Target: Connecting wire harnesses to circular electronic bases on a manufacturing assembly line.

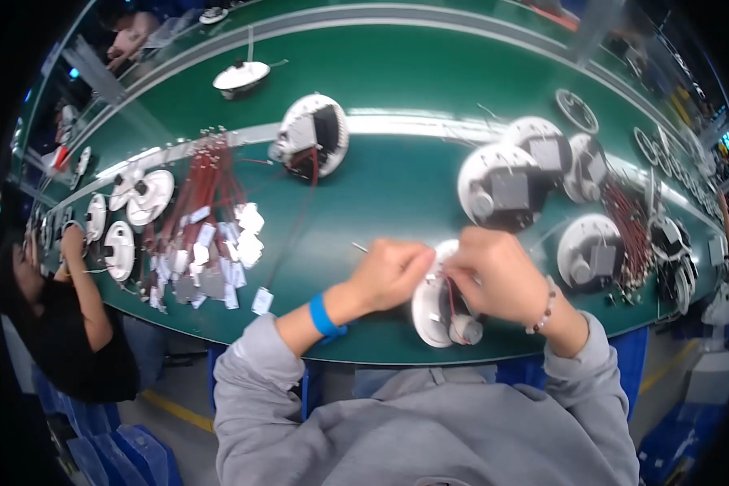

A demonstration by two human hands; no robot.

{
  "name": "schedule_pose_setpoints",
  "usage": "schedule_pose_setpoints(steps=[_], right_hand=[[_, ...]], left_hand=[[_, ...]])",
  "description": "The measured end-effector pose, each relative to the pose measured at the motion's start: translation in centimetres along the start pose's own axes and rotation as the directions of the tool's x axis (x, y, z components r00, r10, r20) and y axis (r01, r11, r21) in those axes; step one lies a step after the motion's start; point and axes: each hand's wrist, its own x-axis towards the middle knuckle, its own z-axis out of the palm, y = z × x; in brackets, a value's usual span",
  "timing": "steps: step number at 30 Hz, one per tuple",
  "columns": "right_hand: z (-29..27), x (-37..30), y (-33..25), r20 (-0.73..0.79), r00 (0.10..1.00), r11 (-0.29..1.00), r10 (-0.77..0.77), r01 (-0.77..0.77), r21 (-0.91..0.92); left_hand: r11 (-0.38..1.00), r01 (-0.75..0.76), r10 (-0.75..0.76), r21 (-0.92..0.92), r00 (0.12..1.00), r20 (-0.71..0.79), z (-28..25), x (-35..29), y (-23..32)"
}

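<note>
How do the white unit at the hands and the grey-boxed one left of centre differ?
The left hand and right hand are at the near unit; the farther unit is untouched. The near unit lies by the bench's near edge, the farther unit beyond. The farther unit shows a grey box; the near unit, none. Both have white rims and red wire.

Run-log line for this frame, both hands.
left hand: at white round part | right hand: over same part | exact grips: unclear | red wire bundle: on green table, left side

I log a long green bench (397,186), blue seats (134,454), grey floor (190,387), yellow floor stripe (176,411).
</note>
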Motion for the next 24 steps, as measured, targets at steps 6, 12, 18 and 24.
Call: schedule_pose_setpoints(steps=[6, 12, 18, 24], right_hand=[[0.8, -1.5, 0.2, -0.022, 1.0, 0.994, -0.018, 0.015, -0.108], [1.7, -0.7, -0.9, -0.07, 0.99, 0.947, -0.126, 0.099, -0.306], [0.7, 0.1, 2.2, -0.165, 0.986, 0.995, 0.026, -0.01, 0.097], [0.6, -0.3, 1.1, -0.086, 0.995, 0.998, -0.057, 0.056, -0.007]], left_hand=[[0.997, 0.074, -0.074, 0.009, 0.996, 0.05, 0.4, -0.7, -0.4], [0.989, 0.119, -0.123, -0.091, 0.991, -0.046, 0.8, 0.0, -1.4], [0.982, 0.147, -0.151, -0.121, 0.988, -0.029, 0.3, 0.0, -1.4], [0.985, 0.126, -0.126, -0.122, 0.992, 0.005, 0.7, -0.6, -1.0]])
